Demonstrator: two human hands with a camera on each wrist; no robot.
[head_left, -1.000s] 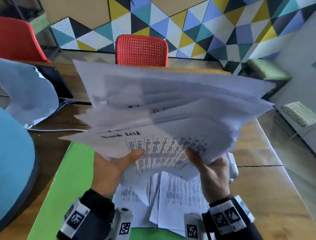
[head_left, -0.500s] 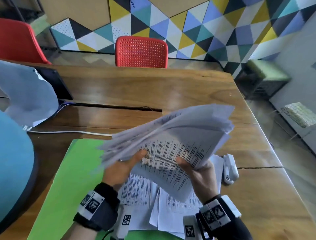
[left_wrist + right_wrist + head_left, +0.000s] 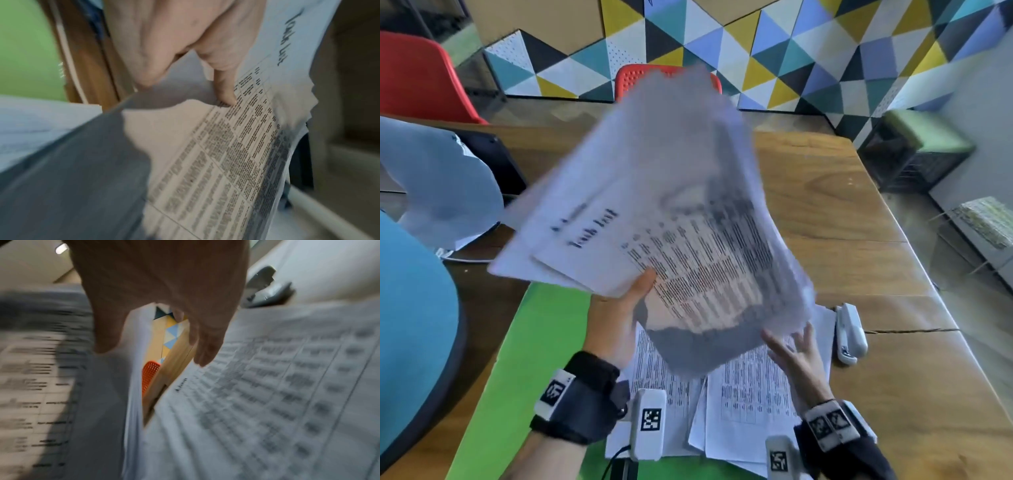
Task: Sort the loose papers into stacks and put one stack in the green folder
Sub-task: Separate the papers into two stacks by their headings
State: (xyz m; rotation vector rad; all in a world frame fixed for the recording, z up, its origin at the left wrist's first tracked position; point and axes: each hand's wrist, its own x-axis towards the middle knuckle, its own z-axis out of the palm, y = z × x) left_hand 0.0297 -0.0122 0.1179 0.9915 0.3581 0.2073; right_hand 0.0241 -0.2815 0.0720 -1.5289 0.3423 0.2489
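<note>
Nearest, lay loose sheets flat on the green folder, just under both wrists; hovered above them the right hand, fingers spread and holding nothing, close below the near right corner of the lifted stack; gripped that stack at its near left edge with the left hand, thumb pressed on the printed top page; ran the stack's long axis away and up toward the red chair; likeliest for squaring, the free right hand, already nearer the unsupported corner.

two red chairs, one stapler, one green folder
</note>
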